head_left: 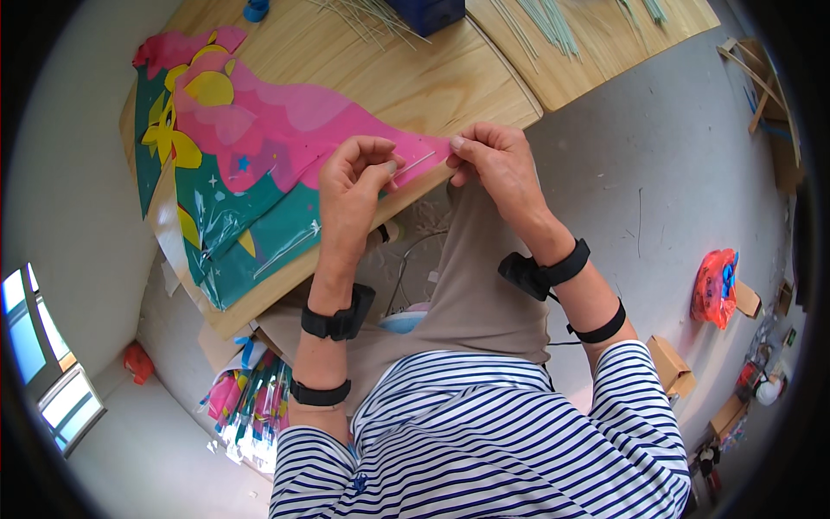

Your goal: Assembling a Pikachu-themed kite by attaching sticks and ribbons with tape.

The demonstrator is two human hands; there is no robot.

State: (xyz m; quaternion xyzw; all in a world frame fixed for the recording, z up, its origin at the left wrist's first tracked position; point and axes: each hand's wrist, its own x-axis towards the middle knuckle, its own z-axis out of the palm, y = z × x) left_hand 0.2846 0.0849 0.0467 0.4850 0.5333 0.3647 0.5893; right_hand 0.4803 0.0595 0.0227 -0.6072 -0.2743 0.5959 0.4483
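A kite sail (307, 121) of thin pink and green sheet with yellow shapes lies spread over the wooden table. Its pink part narrows to a point near the table's front corner. There my right hand (504, 169) pinches the pink tip between thumb and fingers. My left hand (353, 186) is closed just left of it, above the sail's front edge. Between its thumb and forefinger is one end of a short thin white rod (418, 162), which slants over the pink sheet towards my right hand. Black straps circle both forearms.
Thin pale rods (546, 26) lie along the table's far side, beside a dark blue box (428, 13) and a blue roll (256, 9). Below the table's left end is a bundle of colourful sheets (251, 394). A red bag (714, 290) and cardboard boxes (671, 367) stand on the right-hand floor.
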